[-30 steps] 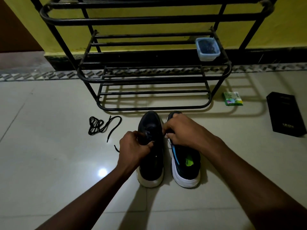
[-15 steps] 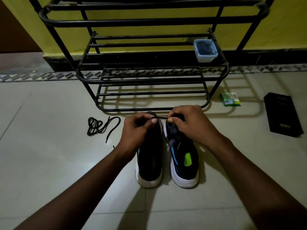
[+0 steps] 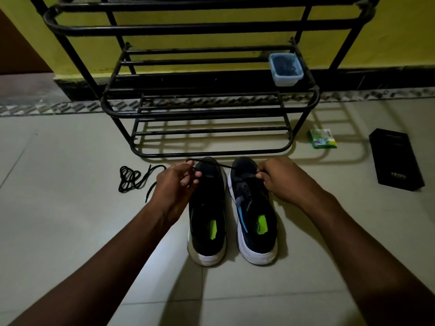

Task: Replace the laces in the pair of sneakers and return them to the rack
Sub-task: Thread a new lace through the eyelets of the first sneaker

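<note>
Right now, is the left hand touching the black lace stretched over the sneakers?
Touching. The head view shows the left hand pinching the black lace, which runs straight across to the right hand.

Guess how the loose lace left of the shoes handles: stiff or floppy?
Probably floppy: the loose lace lies in slack loops on the floor. Likely light and thin, so a push would bunch it, not roll it. Lifted at one spot, its ends would probably dangle.
</note>
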Motion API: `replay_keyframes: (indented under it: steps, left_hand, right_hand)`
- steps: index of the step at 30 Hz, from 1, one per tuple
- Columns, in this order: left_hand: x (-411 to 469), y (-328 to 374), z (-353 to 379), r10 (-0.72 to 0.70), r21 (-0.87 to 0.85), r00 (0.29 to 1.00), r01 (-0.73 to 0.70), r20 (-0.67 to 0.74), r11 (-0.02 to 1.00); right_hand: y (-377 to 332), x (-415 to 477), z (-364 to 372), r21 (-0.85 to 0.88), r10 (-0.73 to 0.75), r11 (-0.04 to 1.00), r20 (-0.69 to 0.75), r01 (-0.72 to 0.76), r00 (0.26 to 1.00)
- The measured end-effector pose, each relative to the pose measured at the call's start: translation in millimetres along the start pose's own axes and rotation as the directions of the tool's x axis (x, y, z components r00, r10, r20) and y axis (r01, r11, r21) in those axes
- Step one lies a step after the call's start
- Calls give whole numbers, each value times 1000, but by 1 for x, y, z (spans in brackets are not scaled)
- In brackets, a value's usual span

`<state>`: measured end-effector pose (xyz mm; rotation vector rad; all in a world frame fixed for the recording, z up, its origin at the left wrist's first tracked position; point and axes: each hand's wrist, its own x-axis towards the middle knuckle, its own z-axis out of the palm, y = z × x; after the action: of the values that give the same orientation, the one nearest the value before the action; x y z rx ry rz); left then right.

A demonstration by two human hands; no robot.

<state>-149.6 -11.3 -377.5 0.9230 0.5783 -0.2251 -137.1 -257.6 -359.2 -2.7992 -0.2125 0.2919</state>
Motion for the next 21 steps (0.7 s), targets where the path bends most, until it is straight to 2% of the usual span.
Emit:
replay_keyframes:
  steps: [3,5,8,10,12,14,18,21]
  left_hand:
    - [0,-3,-7,76,105,997,-77,19,992]
    - [-4,-7,-11,172,296,984,-175,37,939]
    - [-19,-17,-20,287,594,951,-295,111,749]
    - [-26,-29,-29,309,747,933,-337,185,573]
    - [-27,-39,-39,330,858,913,-358,240,368]
    - [-27,-43,-44,381,890,891,-365,249,273]
    - [-27,-43,-45,436,887,878,-350,198,302]
    - [-25,-41,-48,384,856,916,-291,119,427]
  right_hand:
    - [0,1,1,61,-10,998,-5,10,1000]
    - [-5,1,4,164,-52,985,-28,56,998]
    - [-17,0,10,323,-54,943,-88,80,995]
    - [-26,-1,16,456,-11,889,-90,51,996]
    - [-32,-1,23,577,41,817,-73,9,997]
    - [-38,-2,30,637,78,771,-55,-25,995]
    - [-46,-3,40,714,104,697,-8,-67,995]
    - [-51,-3,47,726,109,685,-19,-61,994]
